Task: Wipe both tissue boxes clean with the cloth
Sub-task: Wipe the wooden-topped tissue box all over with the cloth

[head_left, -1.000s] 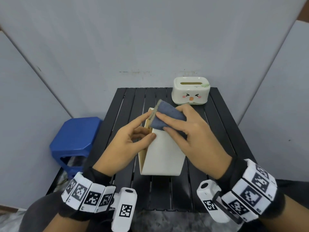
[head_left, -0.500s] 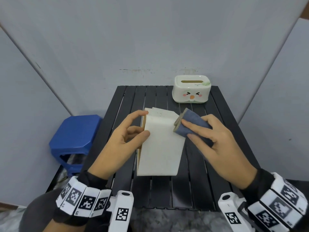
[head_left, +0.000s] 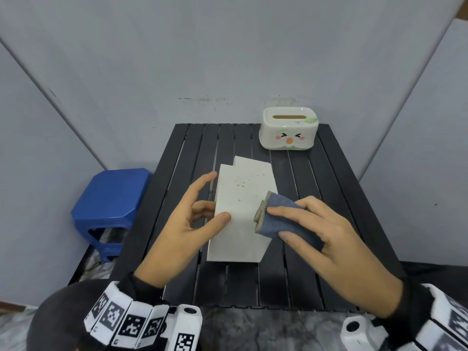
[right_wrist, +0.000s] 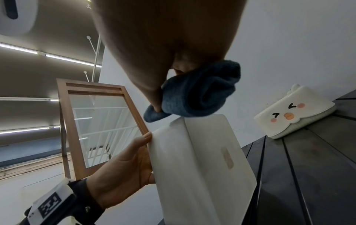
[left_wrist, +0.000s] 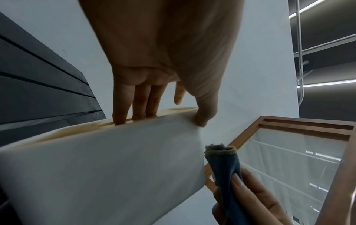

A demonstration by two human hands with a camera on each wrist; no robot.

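**While one hand steadies a tissue box, the other brings the cloth to its stained face**

Beyond the table's left edge, a blue plastic stool stands on the floor. Over the middle of the black slatted table, the left hand grips a plain white tissue box tilted on end, thumb on the upturned face, three fingers curled behind its left side and the index finger lifted free; this seems to hold the face steady for wiping. Yellowish specks dot that face toward its far end. At the box's right edge, the right hand pinches a folded blue cloth between thumb and fingers, its fold touching the face just short of the specks, probably ready to sweep across them. At the table's far right corner sits a cream tissue box with a cartoon face, upright and untouched.
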